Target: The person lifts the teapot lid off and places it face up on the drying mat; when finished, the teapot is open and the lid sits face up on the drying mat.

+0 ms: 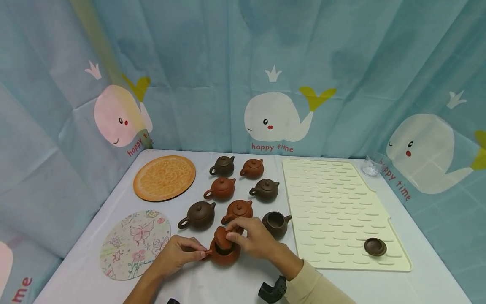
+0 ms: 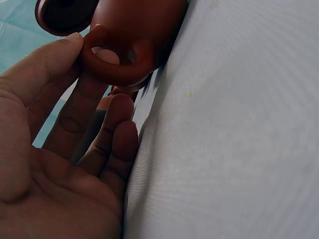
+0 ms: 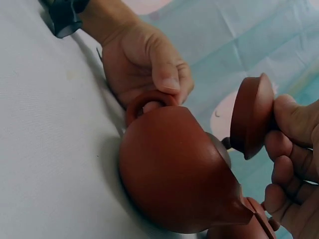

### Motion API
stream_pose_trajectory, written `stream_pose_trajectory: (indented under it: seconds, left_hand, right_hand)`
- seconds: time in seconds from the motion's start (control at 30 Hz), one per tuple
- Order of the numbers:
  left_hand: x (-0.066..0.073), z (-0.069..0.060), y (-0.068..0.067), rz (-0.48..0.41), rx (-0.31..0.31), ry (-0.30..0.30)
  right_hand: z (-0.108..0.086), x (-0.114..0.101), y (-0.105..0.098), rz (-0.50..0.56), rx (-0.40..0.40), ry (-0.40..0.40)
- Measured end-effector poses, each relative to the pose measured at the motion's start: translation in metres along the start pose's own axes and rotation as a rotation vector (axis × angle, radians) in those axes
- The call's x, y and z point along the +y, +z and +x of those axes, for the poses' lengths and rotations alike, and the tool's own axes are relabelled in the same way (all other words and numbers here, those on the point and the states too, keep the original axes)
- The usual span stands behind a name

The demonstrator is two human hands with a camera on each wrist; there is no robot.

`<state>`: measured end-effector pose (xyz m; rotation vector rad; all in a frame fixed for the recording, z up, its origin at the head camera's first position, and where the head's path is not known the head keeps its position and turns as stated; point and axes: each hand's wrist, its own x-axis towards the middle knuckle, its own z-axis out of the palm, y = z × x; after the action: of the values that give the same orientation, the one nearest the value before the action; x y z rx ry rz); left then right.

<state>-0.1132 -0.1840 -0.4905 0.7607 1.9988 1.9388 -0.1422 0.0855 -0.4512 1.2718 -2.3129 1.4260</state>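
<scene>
A reddish-brown clay teapot (image 1: 225, 259) stands uncovered near the front of the table. My left hand (image 1: 177, 256) pinches its loop handle (image 2: 119, 75) between thumb and fingers. Above the opening, my right hand (image 1: 253, 237) holds the matching teapot lid (image 1: 222, 237) by its knob, tilted steeply. The right wrist view shows that lid (image 3: 250, 117) apart from the pot's rim. Just behind the right hand is another red teapot (image 1: 239, 209) with its lid on, partly covered by the fingers. To the right sits a dark brown teapot (image 1: 276, 226) without a lid.
Several lidded teapots, such as a dark one (image 1: 200, 215), stand in rows behind. A cream ridged mat (image 1: 326, 211) at right bears a dark lid (image 1: 375, 246). Left lie an orange round mat (image 1: 164, 178) and a butterfly-patterned mat (image 1: 134, 245). A clear cup (image 1: 371, 165) is at back right.
</scene>
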Motion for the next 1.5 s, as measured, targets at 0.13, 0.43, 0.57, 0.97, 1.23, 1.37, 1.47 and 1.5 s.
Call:
stream_pose_trajectory:
  seconds: [0.13, 0.43, 0.57, 0.97, 1.23, 1.37, 1.47, 1.5]
  left_hand:
    - [0.000, 0.000, 0.000, 0.028, 0.012, -0.032]
    - [0.001, -0.001, -0.001, 0.049, 0.018, -0.065]
    - [0.001, -0.001, -0.001, 0.050, 0.023, -0.066]
    - [0.000, -0.001, -0.001, 0.032, 0.012, -0.038]
    - [-0.002, 0.000, 0.000, 0.012, 0.007, -0.026]
    - [-0.001, 0.000, 0.001, -0.008, -0.001, -0.012]
    - [-0.001, -0.001, 0.001, -0.002, 0.003, -0.005]
    - [-0.001, -0.001, 0.001, 0.001, 0.005, -0.005]
  right_hand:
    - [0.000, 0.000, -0.003, 0.023, 0.029, 0.048]
    - [-0.001, -0.004, -0.010, 0.508, 0.040, 0.313]
    - [0.000, -0.003, -0.011, 0.740, 0.061, 0.367]
    - [0.004, -0.006, -0.014, 1.185, 0.066, 0.374]
    - [0.002, -0.011, -0.025, 1.105, 0.100, 0.355]
    - [-0.002, -0.019, -0.036, 0.914, 0.138, 0.432]
    - [-0.006, -0.025, -0.047, 0.799, 0.163, 0.452]
    - [-0.007, -0.027, -0.051, 0.765, 0.173, 0.455]
